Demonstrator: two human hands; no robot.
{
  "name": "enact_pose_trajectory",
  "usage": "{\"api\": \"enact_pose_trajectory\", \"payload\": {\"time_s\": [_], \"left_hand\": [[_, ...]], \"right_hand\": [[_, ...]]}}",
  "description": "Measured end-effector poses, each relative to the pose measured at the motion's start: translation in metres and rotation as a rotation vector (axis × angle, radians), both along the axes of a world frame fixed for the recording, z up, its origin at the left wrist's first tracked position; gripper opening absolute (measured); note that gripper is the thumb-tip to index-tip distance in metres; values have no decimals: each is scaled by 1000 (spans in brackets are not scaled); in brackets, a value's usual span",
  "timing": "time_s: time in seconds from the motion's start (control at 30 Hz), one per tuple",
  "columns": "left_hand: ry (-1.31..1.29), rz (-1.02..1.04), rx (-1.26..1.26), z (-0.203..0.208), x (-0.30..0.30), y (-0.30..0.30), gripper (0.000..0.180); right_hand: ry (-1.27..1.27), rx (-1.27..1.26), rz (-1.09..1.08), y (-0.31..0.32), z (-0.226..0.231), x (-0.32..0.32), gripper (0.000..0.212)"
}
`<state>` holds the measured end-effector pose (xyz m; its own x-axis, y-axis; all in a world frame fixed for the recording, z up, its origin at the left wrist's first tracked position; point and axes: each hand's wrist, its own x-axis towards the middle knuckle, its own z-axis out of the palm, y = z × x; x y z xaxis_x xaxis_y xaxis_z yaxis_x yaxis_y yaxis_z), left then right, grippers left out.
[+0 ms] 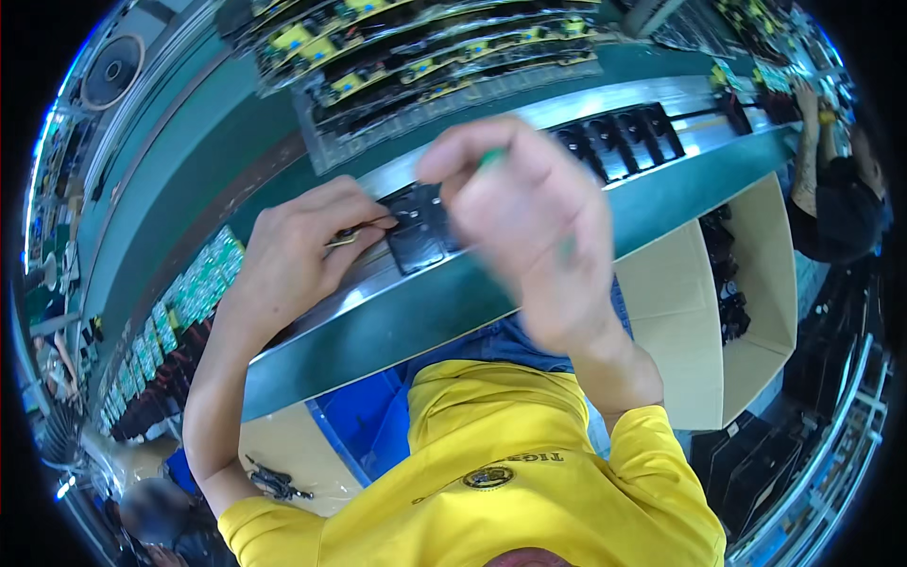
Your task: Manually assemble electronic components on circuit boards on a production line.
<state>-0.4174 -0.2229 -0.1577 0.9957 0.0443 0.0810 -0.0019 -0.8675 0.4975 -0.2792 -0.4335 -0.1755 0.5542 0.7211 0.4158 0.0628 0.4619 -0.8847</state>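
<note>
1. Left hand [302, 248] sits at the metal rail of the table [425, 307], fingers pinched together on a small brass-coloured part [342, 238] right beside the black plastic piece [420, 230].
2. That black piece lies on the rail in the middle of the scene, and the left fingertips touch its left edge.
3. Right hand [529, 222] hovers over the right side of the same piece, blurred; fingers curled around a slim green tool [491, 158] poking out at the top. The grip looks closed on it, though the blur hides the tip.
4. More black pieces [619, 142] line up along the rail to the far right; rows of yellow-and-black boards [416, 47] lie on the far side.
5. A cardboard box [704, 312] with black parts inside stands under the table on the right, and green boards [184, 302] are stacked on the left.
6. My read: this is the fitting step, with the little part being seated into the black piece.
7. Next move, I judge, calls for a steady left pinch while the tool tip meets the part squarely; a slip would flick the small part off the rail.
</note>
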Motion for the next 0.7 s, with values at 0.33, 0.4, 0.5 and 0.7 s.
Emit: {"api": "enact_pose_trajectory", "payload": {"time_s": [0.33, 0.4, 0.5, 0.7], "left_hand": [[-224, -162, 285, -33, 5, 17, 14], [-230, -153, 288, -34, 3, 17, 14], [-250, -139, 295, -37, 3, 16, 13], [-309, -164, 268, -35, 9, 16, 11]], "right_hand": [[535, 197, -39, 84, -30, 2, 44], [548, 188, -42, 88, -29, -2, 43], [589, 164, -64, 91, -28, -5, 40], [366, 183, -70, 92, -32, -4, 32]]}}
